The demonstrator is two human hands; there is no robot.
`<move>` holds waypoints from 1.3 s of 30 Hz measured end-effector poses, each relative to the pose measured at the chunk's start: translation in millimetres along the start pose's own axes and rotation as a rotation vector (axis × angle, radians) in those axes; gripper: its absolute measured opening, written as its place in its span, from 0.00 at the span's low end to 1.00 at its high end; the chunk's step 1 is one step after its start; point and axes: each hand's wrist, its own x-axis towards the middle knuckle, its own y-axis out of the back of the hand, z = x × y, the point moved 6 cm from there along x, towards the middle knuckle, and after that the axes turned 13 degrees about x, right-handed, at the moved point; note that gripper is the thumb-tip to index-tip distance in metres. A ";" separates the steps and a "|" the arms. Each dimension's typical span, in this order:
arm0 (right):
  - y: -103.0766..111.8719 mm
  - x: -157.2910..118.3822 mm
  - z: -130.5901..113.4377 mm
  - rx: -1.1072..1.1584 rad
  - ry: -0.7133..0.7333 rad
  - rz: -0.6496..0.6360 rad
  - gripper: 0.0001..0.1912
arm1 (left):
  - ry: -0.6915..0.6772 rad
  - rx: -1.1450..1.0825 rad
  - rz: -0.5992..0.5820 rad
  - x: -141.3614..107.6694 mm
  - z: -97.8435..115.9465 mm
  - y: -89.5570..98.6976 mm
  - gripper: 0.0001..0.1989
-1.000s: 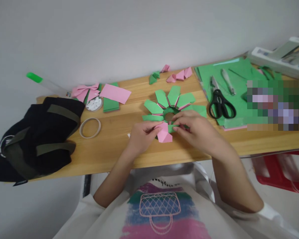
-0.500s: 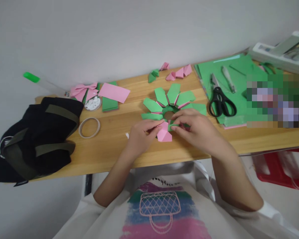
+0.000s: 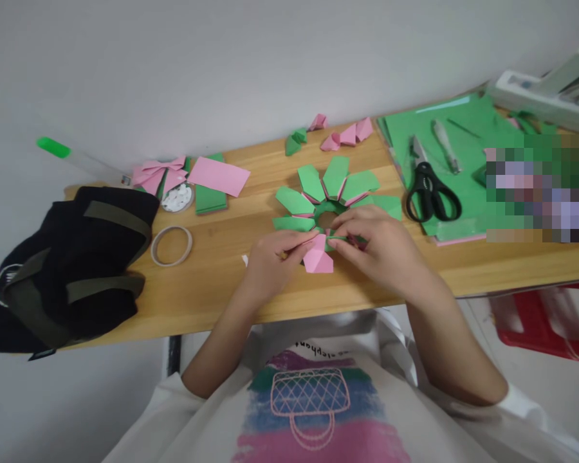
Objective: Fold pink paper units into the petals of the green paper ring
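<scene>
A ring of folded green paper petals with pink inner edges lies at the middle of the wooden table. At its near side, my left hand pinches a pink folded piece by its left edge. My right hand is closed on a green folded piece just right of the pink one, and its back covers part of the ring. The pink and green pieces meet between my fingertips; the exact join is hidden.
Black scissors and a clear-handled tool lie on green sheets at right. To the left are a tape roll, a black bag, pink paper and white bits. Folded pieces lie behind.
The view has shifted slightly. Both hands keep their hold, and my right fingertips have moved a little left toward the pink piece.
</scene>
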 end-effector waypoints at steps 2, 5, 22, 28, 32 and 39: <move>-0.7 0.2 0.2 -0.002 -0.002 -0.005 0.06 | -0.005 -0.012 -0.016 1.6 0.4 -0.8 0.10; -1.2 0.3 0.6 -0.009 -0.006 -0.011 0.05 | -0.040 -0.053 -0.035 4.3 2.2 -1.5 0.10; 9.8 -0.1 -2.6 -0.118 0.053 -0.060 0.09 | -0.024 -0.012 0.005 5.4 1.4 -6.3 0.10; 9.8 -1.8 -6.7 -0.064 0.040 -0.011 0.08 | -0.005 -0.068 0.041 5.1 1.9 -4.7 0.09; 9.0 -1.5 -5.8 -0.048 0.018 0.020 0.07 | -0.009 -0.084 0.051 6.0 3.0 -4.3 0.09; 7.0 -0.5 -0.8 -0.035 0.008 -0.001 0.06 | -0.032 -0.077 0.019 9.8 1.4 -4.5 0.09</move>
